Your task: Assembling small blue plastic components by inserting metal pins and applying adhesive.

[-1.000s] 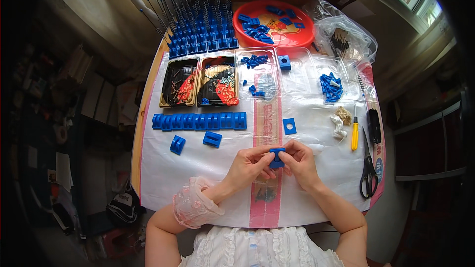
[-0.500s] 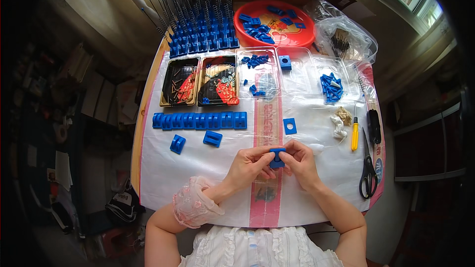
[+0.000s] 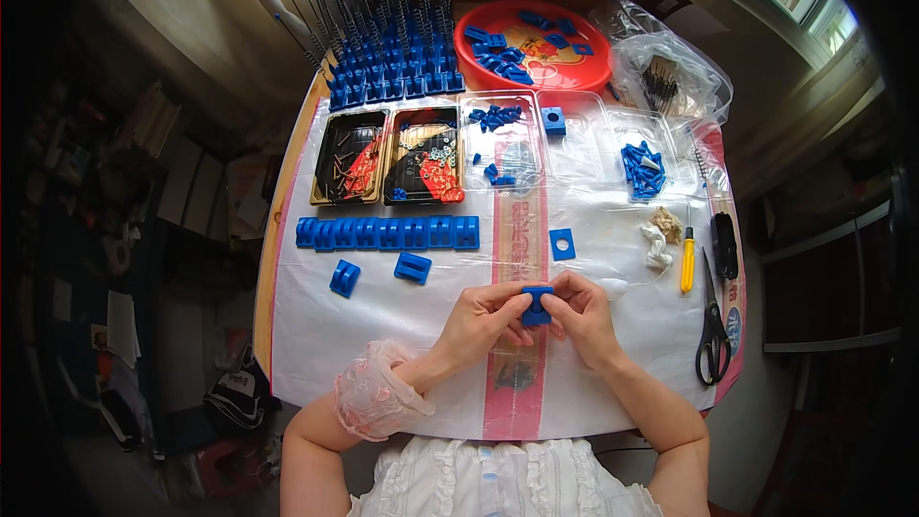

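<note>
While both hands meet over the near middle of the bench [image 3: 316,325], a small blue block [image 3: 536,305] sits pinched between them: the left hand [image 3: 486,318] clamps it from its side with thumb and fingers, and the right hand [image 3: 581,314] closes on it from the other, fingertips touching its top and edge. The block is held just above the plastic sheet, not resting on it, and lies directly between the two hands, over the pink strip that runs down the sheet.

Judging from the grip, the block could slip and drop if either hand eases off, since only fingertips bear on it; a small piece being pressed into it could also pop loose and roll among the clutter.

Just beyond the hands lie a flat blue square [image 3: 562,244] and two loose blue clips [image 3: 413,267]. To the right are a yellow screwdriver [image 3: 687,259] and scissors [image 3: 711,330]. Farther on runs a row of joined blue blocks [image 3: 388,232], then two dark trays [image 3: 383,155] and clear trays [image 3: 584,139] of small parts. Farthest stand a rack of pins [image 3: 388,38] and a red bowl [image 3: 574,69].
</note>
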Tool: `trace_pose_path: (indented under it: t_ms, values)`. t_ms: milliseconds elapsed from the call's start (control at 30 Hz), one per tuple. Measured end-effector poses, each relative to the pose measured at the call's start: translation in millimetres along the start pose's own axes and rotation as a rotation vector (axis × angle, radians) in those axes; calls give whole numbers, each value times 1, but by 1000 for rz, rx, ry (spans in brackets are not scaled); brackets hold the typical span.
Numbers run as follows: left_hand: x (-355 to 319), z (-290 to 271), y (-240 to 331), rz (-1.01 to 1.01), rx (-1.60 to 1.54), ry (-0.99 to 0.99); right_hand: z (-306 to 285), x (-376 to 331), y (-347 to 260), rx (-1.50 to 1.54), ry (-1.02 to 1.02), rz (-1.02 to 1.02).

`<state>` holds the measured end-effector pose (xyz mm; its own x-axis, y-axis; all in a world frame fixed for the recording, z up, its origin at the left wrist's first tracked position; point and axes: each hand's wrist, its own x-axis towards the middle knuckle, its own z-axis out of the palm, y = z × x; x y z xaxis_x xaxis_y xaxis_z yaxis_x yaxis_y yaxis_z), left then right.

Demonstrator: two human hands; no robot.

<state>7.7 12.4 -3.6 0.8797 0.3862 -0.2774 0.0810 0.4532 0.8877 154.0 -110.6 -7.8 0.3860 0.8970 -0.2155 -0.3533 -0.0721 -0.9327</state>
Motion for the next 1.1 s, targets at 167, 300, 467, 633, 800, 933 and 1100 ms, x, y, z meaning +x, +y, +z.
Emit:
trace_pose_path:
  t_ms: [167, 300, 467, 633, 800, 933, 1100]
  values:
    - [1, -1, -1, 7, -8, 0, 1, 0, -1, 10, -2, 7]
    - [1, 1, 1, 14, -10, 7, 0, 0, -1, 6, -4, 4]
    - [0, 1, 2, 6, -13, 8, 0, 0, -1, 6, -6, 10]
    - [1, 0, 2, -7, -27, 20, -2, 0, -1, 13, -17, 16]
    - [3, -5, 1, -18, -52, 17, 0, 0, -5, -22, -66, -1]
    - [4, -5, 0, -18, -58, 20, -1, 1, -3, -22, -87, -12]
    - [4, -5, 0, -7, -61, 17, -1, 0, -4, -4, -87, 14]
